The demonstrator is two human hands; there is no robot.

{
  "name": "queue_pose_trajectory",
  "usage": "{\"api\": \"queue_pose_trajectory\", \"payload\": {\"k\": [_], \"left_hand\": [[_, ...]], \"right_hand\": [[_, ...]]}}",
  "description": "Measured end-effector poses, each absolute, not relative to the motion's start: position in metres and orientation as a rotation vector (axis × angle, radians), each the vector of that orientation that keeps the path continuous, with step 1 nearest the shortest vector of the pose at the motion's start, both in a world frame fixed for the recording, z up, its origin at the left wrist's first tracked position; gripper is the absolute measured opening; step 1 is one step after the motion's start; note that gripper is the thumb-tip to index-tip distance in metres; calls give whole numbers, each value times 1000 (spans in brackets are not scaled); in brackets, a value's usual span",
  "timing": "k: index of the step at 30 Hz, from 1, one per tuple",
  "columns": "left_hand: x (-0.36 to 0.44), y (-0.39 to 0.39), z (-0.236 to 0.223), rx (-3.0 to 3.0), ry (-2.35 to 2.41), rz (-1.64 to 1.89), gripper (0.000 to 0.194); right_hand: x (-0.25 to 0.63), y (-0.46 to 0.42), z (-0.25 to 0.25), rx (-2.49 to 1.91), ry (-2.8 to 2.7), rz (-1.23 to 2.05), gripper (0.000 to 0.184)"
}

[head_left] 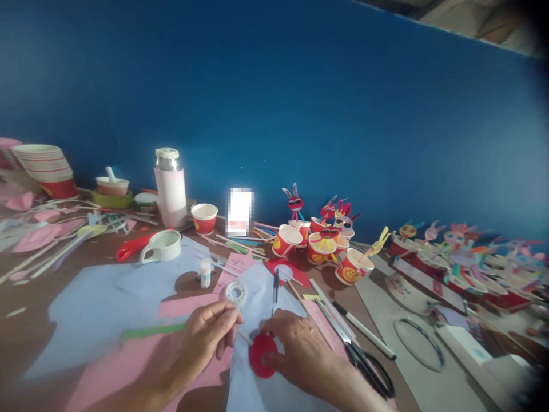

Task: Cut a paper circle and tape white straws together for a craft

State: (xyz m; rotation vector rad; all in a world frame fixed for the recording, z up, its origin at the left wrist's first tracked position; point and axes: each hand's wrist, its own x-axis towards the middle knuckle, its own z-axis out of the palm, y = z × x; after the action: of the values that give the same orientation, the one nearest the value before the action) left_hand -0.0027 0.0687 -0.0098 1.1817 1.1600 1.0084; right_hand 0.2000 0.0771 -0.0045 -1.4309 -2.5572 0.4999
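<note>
My right hand (300,343) holds a red paper disc (261,361), with the thumb across its face and the fingers at its upper edge. Close by on the left, my left hand (212,332) is closed in a pinch. Whatever lies between its fingertips is too small to make out. A thin pale strip (245,337) shows between the left fingers and the disc; I cannot tell if it joins them. Just above the left fingertips lies a roll of clear tape (235,292). Beyond the right hand is a black pen (275,287).
Black-handled scissors (364,360) and a marker (364,332) lie at the right. A glue bottle (205,273), mug (165,246) and thermos (170,191) stand farther back. Several decorated paper cups (354,266) line the right side. Pink and pale blue paper (107,303) covers the left.
</note>
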Motion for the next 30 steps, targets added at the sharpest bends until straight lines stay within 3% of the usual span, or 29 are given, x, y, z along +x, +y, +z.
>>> {"api": "queue_pose_trajectory", "payload": {"k": [4, 8, 12, 18, 25, 30], "left_hand": [[-5, 62, -6, 1315, 1154, 929, 38], [-6, 49, -1, 1876, 1089, 765, 29], [-3, 42, -4, 2344, 798, 645, 17], [1, 40, -13, 2529, 735, 459, 11], [-2, 46, -7, 2555, 825, 491, 26], [-16, 65, 2, 2334, 1111, 780, 27]], "right_hand": [[197, 74, -7, -1442, -2595, 457, 22], [197, 71, -1, -1476, -2584, 431, 13], [207, 68, 4, -1544, -2422, 684, 5], [221, 69, 1, -1528, -2253, 977, 5], [223, 67, -22, -1525, -2354, 749, 10], [231, 68, -29, -1387, -2460, 451, 16]]}}
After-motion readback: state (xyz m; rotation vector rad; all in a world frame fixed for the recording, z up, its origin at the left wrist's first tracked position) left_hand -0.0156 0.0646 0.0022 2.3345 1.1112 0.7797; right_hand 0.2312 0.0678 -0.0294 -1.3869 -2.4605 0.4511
